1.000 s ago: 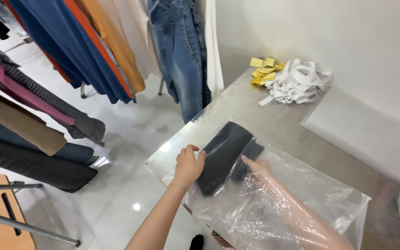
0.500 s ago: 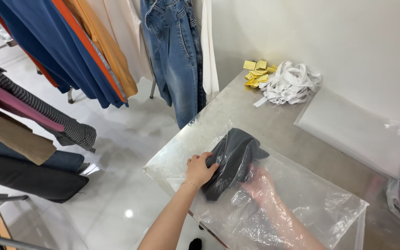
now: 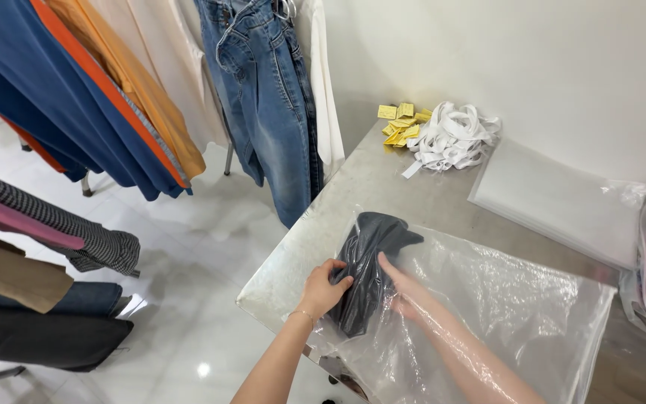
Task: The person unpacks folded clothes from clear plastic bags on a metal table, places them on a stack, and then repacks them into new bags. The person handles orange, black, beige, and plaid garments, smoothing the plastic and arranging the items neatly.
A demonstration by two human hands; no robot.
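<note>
dark garment (image 3: 368,262) between both hands' fingers (image 3: 338,278), half-bagged

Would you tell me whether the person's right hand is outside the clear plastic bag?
No, the right hand reaches inside the clear plastic bag, beside the dark garment.
</note>
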